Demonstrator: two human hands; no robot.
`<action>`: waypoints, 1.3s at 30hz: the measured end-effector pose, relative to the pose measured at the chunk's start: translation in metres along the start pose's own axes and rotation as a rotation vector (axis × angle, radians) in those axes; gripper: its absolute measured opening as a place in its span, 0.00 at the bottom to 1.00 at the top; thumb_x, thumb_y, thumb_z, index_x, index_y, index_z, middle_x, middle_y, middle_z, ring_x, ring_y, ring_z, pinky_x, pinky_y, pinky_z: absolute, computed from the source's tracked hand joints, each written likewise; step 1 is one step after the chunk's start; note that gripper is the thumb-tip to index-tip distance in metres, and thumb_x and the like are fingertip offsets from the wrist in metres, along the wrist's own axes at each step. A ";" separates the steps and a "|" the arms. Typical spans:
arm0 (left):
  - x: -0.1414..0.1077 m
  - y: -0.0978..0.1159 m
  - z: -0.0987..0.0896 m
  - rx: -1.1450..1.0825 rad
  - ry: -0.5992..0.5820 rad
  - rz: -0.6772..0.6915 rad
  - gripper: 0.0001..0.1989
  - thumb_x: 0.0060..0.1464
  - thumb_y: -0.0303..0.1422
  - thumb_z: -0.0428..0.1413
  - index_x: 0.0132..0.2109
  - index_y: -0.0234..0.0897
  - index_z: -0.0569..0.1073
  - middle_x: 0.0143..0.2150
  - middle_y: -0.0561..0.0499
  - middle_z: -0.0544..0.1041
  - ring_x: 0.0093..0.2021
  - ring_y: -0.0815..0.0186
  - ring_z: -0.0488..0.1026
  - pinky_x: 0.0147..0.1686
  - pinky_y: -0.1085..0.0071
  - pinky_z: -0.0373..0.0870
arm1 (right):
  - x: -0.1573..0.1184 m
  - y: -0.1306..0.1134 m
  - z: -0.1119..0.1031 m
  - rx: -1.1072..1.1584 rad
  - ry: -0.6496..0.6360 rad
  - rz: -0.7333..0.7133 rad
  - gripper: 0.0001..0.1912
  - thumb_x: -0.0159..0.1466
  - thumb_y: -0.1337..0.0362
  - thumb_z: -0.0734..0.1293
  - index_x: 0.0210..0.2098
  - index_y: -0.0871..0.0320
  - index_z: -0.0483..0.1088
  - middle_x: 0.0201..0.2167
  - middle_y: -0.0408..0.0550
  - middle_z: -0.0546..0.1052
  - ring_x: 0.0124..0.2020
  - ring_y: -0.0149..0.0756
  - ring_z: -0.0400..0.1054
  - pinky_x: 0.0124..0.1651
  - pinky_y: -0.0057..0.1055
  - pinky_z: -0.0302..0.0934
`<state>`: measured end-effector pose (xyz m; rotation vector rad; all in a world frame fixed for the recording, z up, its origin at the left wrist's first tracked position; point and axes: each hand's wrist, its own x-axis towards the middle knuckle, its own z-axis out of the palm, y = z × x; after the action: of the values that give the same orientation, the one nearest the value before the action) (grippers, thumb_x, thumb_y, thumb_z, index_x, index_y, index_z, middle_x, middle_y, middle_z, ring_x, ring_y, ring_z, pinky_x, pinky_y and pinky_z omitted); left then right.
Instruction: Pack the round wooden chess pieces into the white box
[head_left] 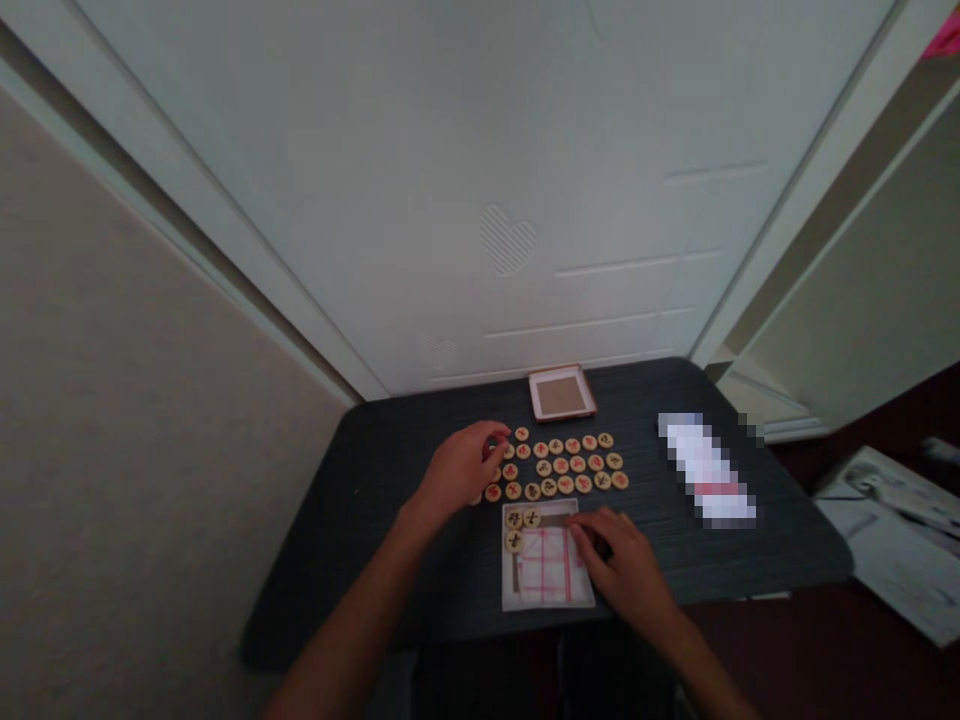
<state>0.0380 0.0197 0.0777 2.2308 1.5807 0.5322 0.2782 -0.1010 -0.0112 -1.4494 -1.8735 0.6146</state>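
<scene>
My left hand reaches over the left end of several rows of round Chinese chess pieces. Its thumb and forefinger curve around a piece at the fingertips; the palm side is partly hidden. Nearer me lies a shallow white box holding a folded paper sheet with pink grid lines. Three pieces with black characters sit in its far left corner. My right hand is at the box's right wall, thumb and forefinger pinched over the far right corner. What lies between those fingertips is hidden.
At the back of the dark table stands another shallow box part with a brown bottom. A blurred-out pale object lies to the right. A white panel with hearts rises behind the table.
</scene>
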 end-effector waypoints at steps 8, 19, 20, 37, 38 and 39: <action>0.036 0.011 0.012 -0.018 -0.197 0.183 0.12 0.62 0.32 0.52 0.49 0.41 0.78 0.44 0.51 0.82 0.42 0.64 0.77 0.44 0.70 0.71 | 0.002 -0.002 -0.003 0.063 -0.028 0.002 0.10 0.71 0.62 0.62 0.44 0.52 0.76 0.37 0.47 0.78 0.38 0.38 0.71 0.45 0.36 0.62; 0.060 0.011 0.026 0.067 -0.244 0.238 0.12 0.61 0.33 0.54 0.47 0.40 0.79 0.41 0.50 0.82 0.37 0.64 0.77 0.37 0.71 0.70 | 0.002 0.000 -0.001 0.060 -0.005 -0.027 0.08 0.69 0.66 0.64 0.41 0.52 0.76 0.35 0.44 0.77 0.36 0.37 0.71 0.43 0.33 0.61; 0.060 0.010 0.026 0.066 -0.242 0.234 0.11 0.61 0.33 0.54 0.47 0.40 0.79 0.41 0.50 0.82 0.37 0.64 0.77 0.37 0.71 0.70 | 0.002 0.000 -0.001 0.057 -0.005 -0.029 0.08 0.69 0.66 0.64 0.41 0.51 0.76 0.35 0.44 0.77 0.36 0.37 0.71 0.42 0.33 0.61; -0.033 -0.030 0.002 -0.109 -0.002 -0.037 0.15 0.69 0.42 0.46 0.41 0.42 0.74 0.33 0.54 0.80 0.32 0.66 0.76 0.34 0.72 0.67 | 0.001 0.006 0.000 0.035 -0.013 -0.044 0.08 0.69 0.65 0.63 0.40 0.52 0.76 0.35 0.45 0.77 0.35 0.37 0.71 0.42 0.34 0.62; -0.040 -0.036 0.002 -0.125 0.037 -0.075 0.16 0.69 0.43 0.45 0.40 0.41 0.74 0.33 0.54 0.79 0.32 0.66 0.76 0.34 0.71 0.67 | 0.001 0.006 0.000 0.033 -0.009 -0.043 0.08 0.69 0.65 0.63 0.40 0.52 0.76 0.35 0.45 0.77 0.35 0.37 0.71 0.42 0.34 0.63; -0.045 -0.042 0.001 -0.146 0.076 -0.110 0.17 0.69 0.43 0.44 0.40 0.41 0.73 0.33 0.54 0.79 0.32 0.66 0.76 0.35 0.71 0.68 | 0.001 0.006 0.000 0.031 -0.005 -0.043 0.08 0.69 0.64 0.63 0.40 0.52 0.76 0.34 0.45 0.77 0.35 0.37 0.71 0.41 0.34 0.63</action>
<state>-0.0092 -0.0101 0.0519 2.0254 1.6354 0.6855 0.2819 -0.0982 -0.0156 -1.3854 -1.8857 0.6249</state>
